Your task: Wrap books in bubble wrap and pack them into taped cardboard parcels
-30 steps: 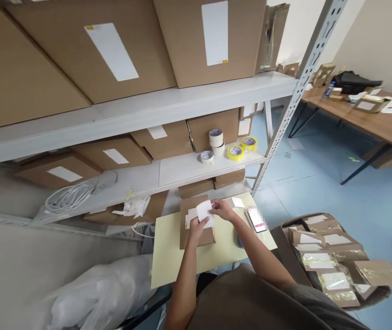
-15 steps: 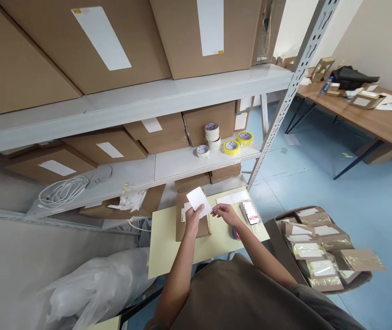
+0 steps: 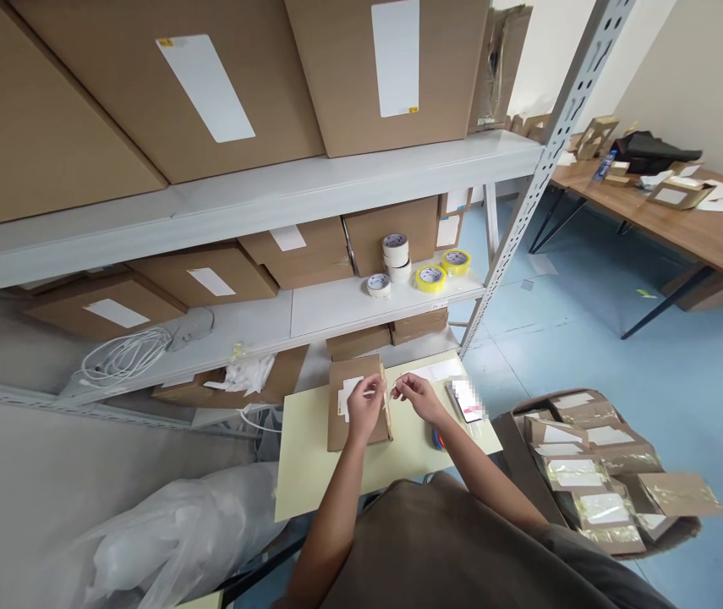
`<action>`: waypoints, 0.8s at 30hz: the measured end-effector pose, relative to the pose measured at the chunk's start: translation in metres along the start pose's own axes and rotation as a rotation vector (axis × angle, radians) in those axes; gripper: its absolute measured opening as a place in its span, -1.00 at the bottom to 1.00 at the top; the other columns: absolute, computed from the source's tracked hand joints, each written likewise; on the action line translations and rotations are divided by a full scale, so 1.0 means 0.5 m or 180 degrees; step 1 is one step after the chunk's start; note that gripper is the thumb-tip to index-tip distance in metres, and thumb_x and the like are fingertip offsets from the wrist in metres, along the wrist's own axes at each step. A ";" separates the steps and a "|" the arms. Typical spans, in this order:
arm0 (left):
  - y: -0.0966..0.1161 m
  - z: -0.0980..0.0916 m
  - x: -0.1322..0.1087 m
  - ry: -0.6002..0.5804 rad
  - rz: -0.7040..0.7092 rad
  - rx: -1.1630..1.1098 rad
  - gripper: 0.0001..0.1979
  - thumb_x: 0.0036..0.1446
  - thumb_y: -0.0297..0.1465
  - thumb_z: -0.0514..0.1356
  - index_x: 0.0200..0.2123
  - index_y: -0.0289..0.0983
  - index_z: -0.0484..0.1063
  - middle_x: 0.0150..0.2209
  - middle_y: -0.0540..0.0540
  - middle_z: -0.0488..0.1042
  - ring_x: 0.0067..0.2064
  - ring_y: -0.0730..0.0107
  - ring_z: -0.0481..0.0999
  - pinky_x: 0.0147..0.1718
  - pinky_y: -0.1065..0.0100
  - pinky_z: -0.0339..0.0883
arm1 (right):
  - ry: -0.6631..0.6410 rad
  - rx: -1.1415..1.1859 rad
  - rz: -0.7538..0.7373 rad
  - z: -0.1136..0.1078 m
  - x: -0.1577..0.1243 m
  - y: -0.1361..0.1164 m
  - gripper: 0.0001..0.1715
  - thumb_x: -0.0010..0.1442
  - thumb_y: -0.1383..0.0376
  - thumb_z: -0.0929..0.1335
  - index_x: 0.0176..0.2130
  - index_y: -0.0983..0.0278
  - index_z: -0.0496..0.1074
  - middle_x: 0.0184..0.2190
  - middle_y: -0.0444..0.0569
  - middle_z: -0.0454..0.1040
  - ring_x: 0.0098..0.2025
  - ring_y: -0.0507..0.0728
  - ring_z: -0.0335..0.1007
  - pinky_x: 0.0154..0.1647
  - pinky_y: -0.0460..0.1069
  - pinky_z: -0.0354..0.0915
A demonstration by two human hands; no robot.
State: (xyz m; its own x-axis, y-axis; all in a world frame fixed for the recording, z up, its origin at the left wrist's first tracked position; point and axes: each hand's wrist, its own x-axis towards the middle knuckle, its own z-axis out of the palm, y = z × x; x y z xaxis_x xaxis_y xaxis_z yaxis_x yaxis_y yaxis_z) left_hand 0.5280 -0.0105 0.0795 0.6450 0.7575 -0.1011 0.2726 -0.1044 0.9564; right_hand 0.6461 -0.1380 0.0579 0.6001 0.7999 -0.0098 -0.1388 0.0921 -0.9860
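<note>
My left hand (image 3: 366, 408) is above the cardboard box (image 3: 343, 436), fingers drawn together in a pinch. Close by on its right, my right hand (image 3: 417, 397) also has thumb and fingers pinched. Only a thin pale sliver shows between the two sets of fingertips, too small to tell what it is; the face of the white paper label seen earlier does not show now. The box lies on the pale yellow tabletop (image 3: 303, 474) and has a white label (image 3: 345, 397) on its top, partly hidden by my left hand.
A phone (image 3: 466, 399) lies right of my hands, near a blue-and-red round thing (image 3: 438, 438). Tape rolls (image 3: 430, 278) stand on the shelf (image 3: 329, 309) ahead. A large carton (image 3: 589, 474) of small boxes is on the floor at right; plastic wrap (image 3: 196, 524) bulges at left.
The white label in my left hand no longer shows its flat face, and my left hand has turned and shifted slightly right. My right hand stays almost in place. The view has tilted slightly.
</note>
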 end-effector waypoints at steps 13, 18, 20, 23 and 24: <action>0.012 -0.011 -0.023 -0.0726 -0.0028 -0.0781 -0.31 0.17 0.24 0.22 -0.15 -0.31 0.65 -0.18 -0.25 0.66 -0.07 0.06 0.60 -0.02 0.20 0.47 | -0.0198 0.0090 0.0188 0.005 0.011 -0.013 -0.55 0.29 -0.16 0.39 -0.27 0.15 0.39 -0.32 -0.06 0.55 -0.22 0.18 0.55 -0.15 0.08 0.43; 0.002 0.001 -0.032 -0.0464 0.0127 -0.0138 -0.44 0.21 0.13 0.23 -0.19 -0.26 0.68 -0.25 -0.13 0.63 -0.12 0.13 0.55 -0.10 0.29 0.41 | -0.0217 0.0002 0.0350 0.005 0.013 -0.007 -0.54 0.23 -0.14 0.46 -0.30 0.16 0.39 -0.35 -0.10 0.50 -0.24 0.15 0.50 -0.18 0.05 0.41; -0.008 0.005 -0.036 -0.0362 0.0076 -0.0146 -0.47 0.21 0.11 0.23 -0.22 -0.25 0.68 -0.26 -0.12 0.63 -0.15 0.15 0.54 -0.13 0.30 0.40 | -0.0251 -0.0025 0.0345 0.011 0.011 -0.005 -0.50 0.18 -0.16 0.50 -0.32 0.16 0.40 -0.37 -0.12 0.49 -0.27 0.14 0.46 -0.19 0.04 0.39; -0.029 0.002 -0.037 -0.0180 -0.0047 -0.0377 -0.49 0.18 0.10 0.27 -0.33 -0.26 0.65 -0.34 -0.10 0.60 -0.21 0.20 0.53 -0.16 0.31 0.40 | -0.0346 0.0052 0.0318 0.018 0.009 -0.005 -0.46 0.14 -0.21 0.52 -0.34 0.16 0.45 -0.37 -0.11 0.49 -0.28 0.14 0.41 -0.18 0.05 0.39; -0.037 -0.002 -0.034 -0.0105 -0.0127 -0.0551 -0.49 0.15 0.10 0.30 -0.35 -0.27 0.64 -0.36 -0.10 0.59 -0.23 0.21 0.53 -0.17 0.31 0.40 | -0.0361 0.0115 0.0328 0.019 0.010 -0.007 -0.46 0.13 -0.21 0.52 -0.35 0.16 0.46 -0.38 -0.11 0.49 -0.29 0.13 0.40 -0.18 0.04 0.39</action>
State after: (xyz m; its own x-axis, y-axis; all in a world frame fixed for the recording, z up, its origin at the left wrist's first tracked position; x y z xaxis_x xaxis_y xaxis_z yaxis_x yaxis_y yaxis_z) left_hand 0.5111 -0.0209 0.0637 0.6600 0.7369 -0.1461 0.1733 0.0398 0.9841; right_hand 0.6418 -0.1287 0.0629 0.4887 0.8678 -0.0898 -0.2246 0.0256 -0.9741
